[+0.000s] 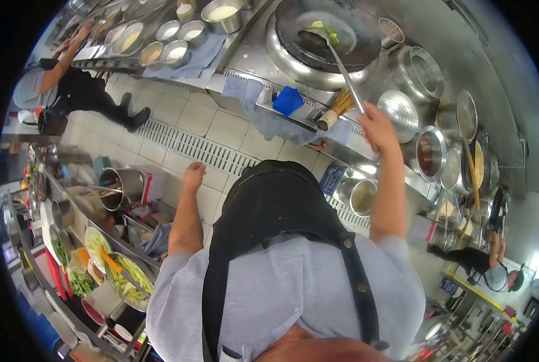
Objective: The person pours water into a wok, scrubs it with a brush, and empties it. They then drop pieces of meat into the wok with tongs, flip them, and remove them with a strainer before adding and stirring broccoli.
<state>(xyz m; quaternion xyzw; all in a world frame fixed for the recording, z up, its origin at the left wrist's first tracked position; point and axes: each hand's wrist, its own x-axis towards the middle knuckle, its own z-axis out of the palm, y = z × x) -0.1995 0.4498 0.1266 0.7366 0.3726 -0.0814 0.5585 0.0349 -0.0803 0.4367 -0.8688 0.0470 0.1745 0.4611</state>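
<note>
My right hand (378, 128) is wrapped round the handle of a long metal ladle (346, 73). The ladle's head is in a large dark wok (290, 36) on the stove, beside some green vegetable pieces (326, 29). Light vapour or a pale film shows inside the wok. My left hand (194, 177) hangs low over the tiled floor, away from any object; its fingers look loosely curled, with nothing seen in them. A bamboo brush (336, 111) and a blue cloth (288, 101) lie at the stove's front edge.
Metal bowls (191, 33) of seasonings stand upper left. A perforated strainer (398, 114) and pots (426, 154) are on the right. Sliced vegetables (127, 280) fill trays lower left. One person (70, 90) works at far left, another (483, 262) stands at far right. A floor drain (185, 140) runs behind the stove front.
</note>
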